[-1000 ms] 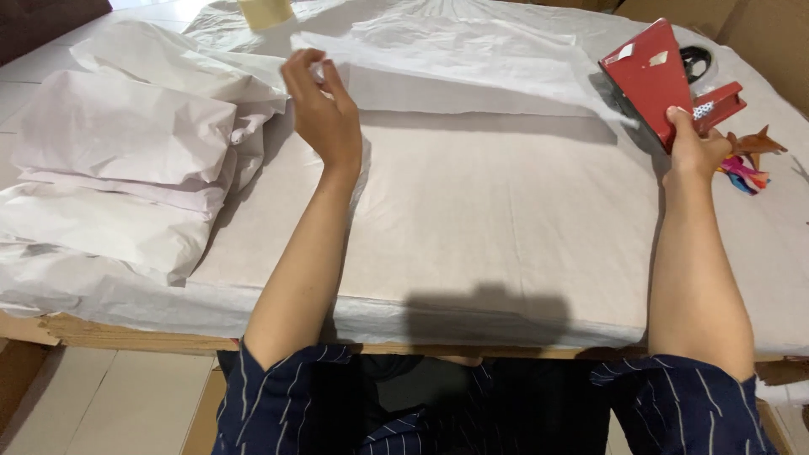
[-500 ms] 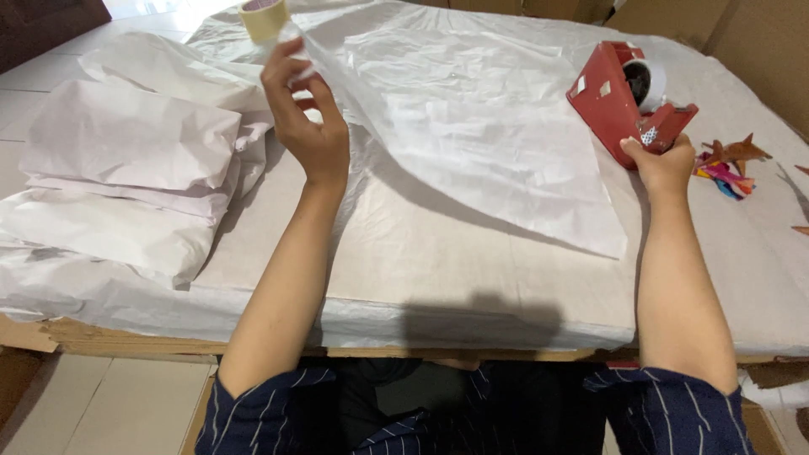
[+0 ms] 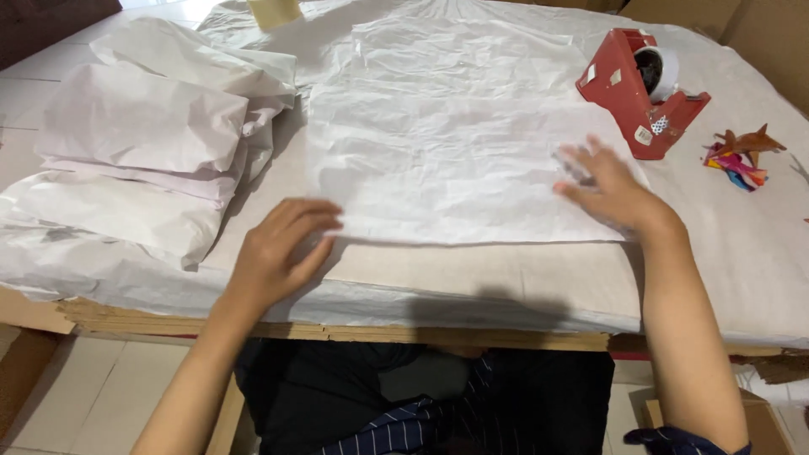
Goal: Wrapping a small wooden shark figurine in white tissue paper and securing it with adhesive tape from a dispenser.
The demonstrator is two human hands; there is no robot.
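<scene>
A crumpled white sheet of tissue paper (image 3: 455,143) lies spread flat on the table. My left hand (image 3: 278,253) rests open on its near left corner, fingers spread. My right hand (image 3: 611,190) lies open and flat on the sheet's near right edge, slightly blurred. A red tape dispenser (image 3: 636,88) with a white roll stands on the table just beyond my right hand, apart from it.
A pile of folded white paper (image 3: 135,160) lies at the left. A small colourful toy figure (image 3: 742,156) sits at the far right. A beige tape roll (image 3: 274,13) stands at the back. The table's wooden front edge (image 3: 337,329) runs below my hands.
My left hand came down from holding the sheet up and now presses its corner. My right hand let go of the red tape dispenser, which now stands on the table. The sheet lies flat.
</scene>
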